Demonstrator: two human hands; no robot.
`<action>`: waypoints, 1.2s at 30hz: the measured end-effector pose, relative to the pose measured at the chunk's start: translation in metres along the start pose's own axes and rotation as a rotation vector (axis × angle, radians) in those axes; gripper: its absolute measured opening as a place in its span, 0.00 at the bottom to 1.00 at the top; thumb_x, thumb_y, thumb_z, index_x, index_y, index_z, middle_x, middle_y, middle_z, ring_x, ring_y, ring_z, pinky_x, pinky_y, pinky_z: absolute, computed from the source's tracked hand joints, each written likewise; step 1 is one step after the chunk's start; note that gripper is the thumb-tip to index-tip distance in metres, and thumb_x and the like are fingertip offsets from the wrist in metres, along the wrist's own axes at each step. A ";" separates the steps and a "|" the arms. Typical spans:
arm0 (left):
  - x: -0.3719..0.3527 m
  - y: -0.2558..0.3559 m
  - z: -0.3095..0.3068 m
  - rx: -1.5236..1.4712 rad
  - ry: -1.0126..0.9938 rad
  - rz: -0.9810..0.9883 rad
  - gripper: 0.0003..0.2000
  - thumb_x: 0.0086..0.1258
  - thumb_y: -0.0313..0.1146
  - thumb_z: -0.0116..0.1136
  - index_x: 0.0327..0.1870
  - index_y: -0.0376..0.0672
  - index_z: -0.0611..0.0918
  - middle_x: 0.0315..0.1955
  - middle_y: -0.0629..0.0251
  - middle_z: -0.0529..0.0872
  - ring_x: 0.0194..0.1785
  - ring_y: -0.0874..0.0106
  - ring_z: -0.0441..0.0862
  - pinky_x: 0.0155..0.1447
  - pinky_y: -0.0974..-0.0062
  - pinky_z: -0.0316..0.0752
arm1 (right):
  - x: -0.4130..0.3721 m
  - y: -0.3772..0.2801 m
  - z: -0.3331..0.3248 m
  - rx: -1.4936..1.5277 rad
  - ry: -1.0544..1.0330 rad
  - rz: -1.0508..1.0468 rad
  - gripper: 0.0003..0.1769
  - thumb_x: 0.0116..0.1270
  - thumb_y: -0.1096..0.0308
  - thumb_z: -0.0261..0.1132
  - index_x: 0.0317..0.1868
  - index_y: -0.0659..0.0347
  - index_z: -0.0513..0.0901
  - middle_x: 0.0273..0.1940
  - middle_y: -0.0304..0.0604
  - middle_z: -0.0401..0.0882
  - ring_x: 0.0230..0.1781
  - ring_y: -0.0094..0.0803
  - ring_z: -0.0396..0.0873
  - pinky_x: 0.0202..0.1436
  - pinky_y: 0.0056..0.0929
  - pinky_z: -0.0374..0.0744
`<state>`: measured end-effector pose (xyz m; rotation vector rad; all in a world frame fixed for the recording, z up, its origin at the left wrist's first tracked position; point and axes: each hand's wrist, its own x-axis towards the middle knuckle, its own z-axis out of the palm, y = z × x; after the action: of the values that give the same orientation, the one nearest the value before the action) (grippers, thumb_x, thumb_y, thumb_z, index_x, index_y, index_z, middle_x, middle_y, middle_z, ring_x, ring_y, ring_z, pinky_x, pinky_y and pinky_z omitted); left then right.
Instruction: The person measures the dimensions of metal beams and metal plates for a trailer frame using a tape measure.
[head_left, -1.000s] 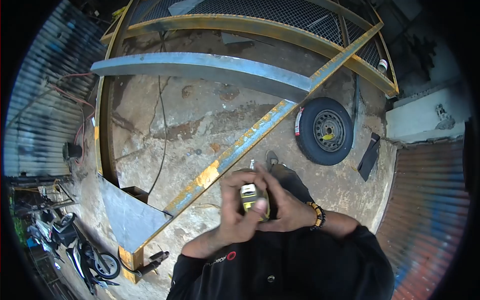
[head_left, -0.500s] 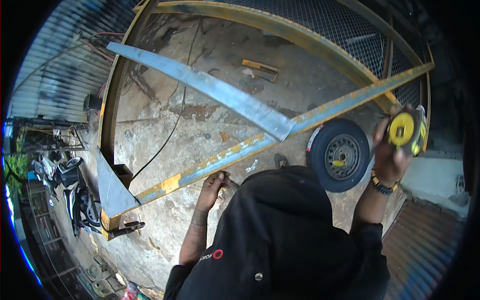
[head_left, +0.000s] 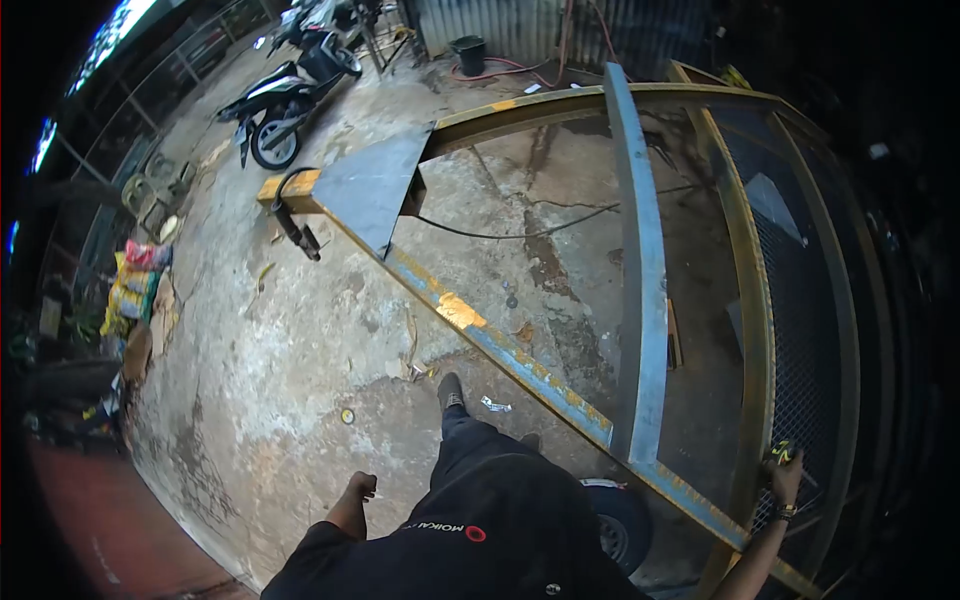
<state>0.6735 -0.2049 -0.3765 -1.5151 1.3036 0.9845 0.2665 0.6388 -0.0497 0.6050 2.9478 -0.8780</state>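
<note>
My right hand point(head_left: 788, 480) is closed around a yellow and black tape measure point(head_left: 781, 453), beside a rusty yellow beam point(head_left: 752, 300) and the wire mesh point(head_left: 800, 390). My left hand point(head_left: 362, 487) hangs low over the concrete floor with its fingers curled; anything inside them is too small to make out. A bare grey metal bar point(head_left: 640, 260) lies across the frame, its near end on the slanting yellow-and-grey beam point(head_left: 530, 375). At the frame's pointed corner sits a grey triangular plate point(head_left: 375, 185).
Partly behind the slanting beam is a spare tyre point(head_left: 625, 525). A motorcycle point(head_left: 290, 95) stands at the upper left, and a black bucket point(head_left: 468, 55) is by the corrugated wall. A black cable point(head_left: 520, 236) runs across the floor inside the frame. Colourful bags point(head_left: 135, 290) lie far left.
The view has turned and moved back, so the frame's corner appears higher. My right hand has moved with the tape measure to the mesh side; my left hand is now lower, away from the slanting beam.
</note>
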 end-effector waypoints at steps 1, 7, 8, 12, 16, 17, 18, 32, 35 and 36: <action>0.005 -0.007 0.012 -0.039 -0.079 0.126 0.15 0.72 0.42 0.45 0.48 0.42 0.77 0.48 0.54 0.85 0.49 0.54 0.84 0.47 0.55 0.76 | 0.007 -0.008 0.005 0.032 -0.061 0.031 0.26 0.47 0.72 0.68 0.48 0.67 0.70 0.39 0.47 0.78 0.35 0.35 0.77 0.39 0.33 0.78; -0.036 0.065 0.119 0.011 0.086 0.597 0.22 0.63 0.49 0.57 0.44 0.35 0.82 0.40 0.46 0.87 0.43 0.57 0.86 0.44 0.57 0.78 | 0.025 -0.026 0.012 0.022 -0.233 -0.004 0.32 0.52 0.69 0.70 0.57 0.66 0.67 0.40 0.43 0.78 0.36 0.31 0.77 0.40 0.32 0.79; -0.038 0.073 0.127 0.160 0.166 0.830 0.25 0.59 0.51 0.60 0.43 0.33 0.82 0.40 0.43 0.86 0.44 0.55 0.85 0.47 0.58 0.78 | 0.025 -0.033 0.012 0.063 -0.262 -0.011 0.30 0.53 0.71 0.70 0.55 0.65 0.66 0.40 0.42 0.77 0.37 0.30 0.77 0.41 0.32 0.78; -0.019 0.098 0.119 0.240 0.158 0.823 0.25 0.59 0.50 0.61 0.42 0.32 0.82 0.37 0.44 0.86 0.42 0.55 0.86 0.45 0.61 0.79 | 0.031 -0.023 0.013 -0.077 -0.279 -0.056 0.43 0.52 0.65 0.74 0.64 0.64 0.60 0.57 0.54 0.71 0.56 0.43 0.71 0.57 0.42 0.74; -0.018 0.116 0.061 -0.026 0.036 0.524 0.15 0.67 0.38 0.54 0.39 0.31 0.80 0.26 0.53 0.86 0.26 0.64 0.85 0.34 0.65 0.78 | 0.003 -0.059 0.009 -0.485 -0.115 0.057 0.64 0.50 0.50 0.76 0.77 0.59 0.42 0.74 0.63 0.49 0.76 0.65 0.40 0.73 0.57 0.55; 0.017 0.112 0.050 -0.011 0.038 0.525 0.14 0.67 0.37 0.53 0.38 0.31 0.79 0.26 0.52 0.85 0.25 0.64 0.84 0.32 0.65 0.78 | -0.007 -0.070 0.007 -0.497 -0.058 0.047 0.64 0.51 0.50 0.75 0.77 0.59 0.42 0.74 0.63 0.49 0.75 0.67 0.39 0.73 0.58 0.55; 0.025 0.114 0.037 -0.047 0.034 0.514 0.14 0.67 0.37 0.53 0.38 0.30 0.79 0.26 0.52 0.85 0.25 0.64 0.84 0.31 0.66 0.77 | -0.018 -0.079 0.009 -0.510 0.001 0.039 0.63 0.51 0.49 0.75 0.77 0.59 0.42 0.74 0.63 0.50 0.75 0.68 0.39 0.73 0.58 0.55; 0.105 0.201 -0.047 -0.377 -0.371 0.353 0.13 0.71 0.38 0.50 0.44 0.37 0.79 0.28 0.60 0.85 0.27 0.68 0.83 0.27 0.70 0.75 | -0.215 -0.249 0.007 -0.212 -0.026 0.432 0.27 0.74 0.45 0.53 0.43 0.65 0.77 0.25 0.35 0.76 0.22 0.23 0.75 0.20 0.24 0.70; 0.106 0.203 -0.051 -0.347 -0.399 0.300 0.12 0.71 0.38 0.51 0.43 0.38 0.79 0.27 0.59 0.85 0.26 0.68 0.83 0.27 0.69 0.74 | -0.222 -0.334 0.028 -0.184 -0.035 0.403 0.31 0.75 0.44 0.50 0.51 0.69 0.76 0.29 0.37 0.78 0.26 0.22 0.75 0.28 0.23 0.73; 0.109 0.202 -0.054 -0.329 -0.401 0.274 0.12 0.71 0.38 0.51 0.44 0.38 0.79 0.27 0.59 0.85 0.26 0.68 0.83 0.26 0.69 0.74 | -0.220 -0.332 0.026 -0.179 -0.027 0.382 0.32 0.75 0.44 0.50 0.53 0.70 0.75 0.32 0.39 0.79 0.30 0.24 0.76 0.32 0.23 0.74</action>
<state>0.4895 -0.3003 -0.4881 -1.2970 1.1102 1.6515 0.3465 0.2909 0.1279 1.0810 2.7055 -0.5722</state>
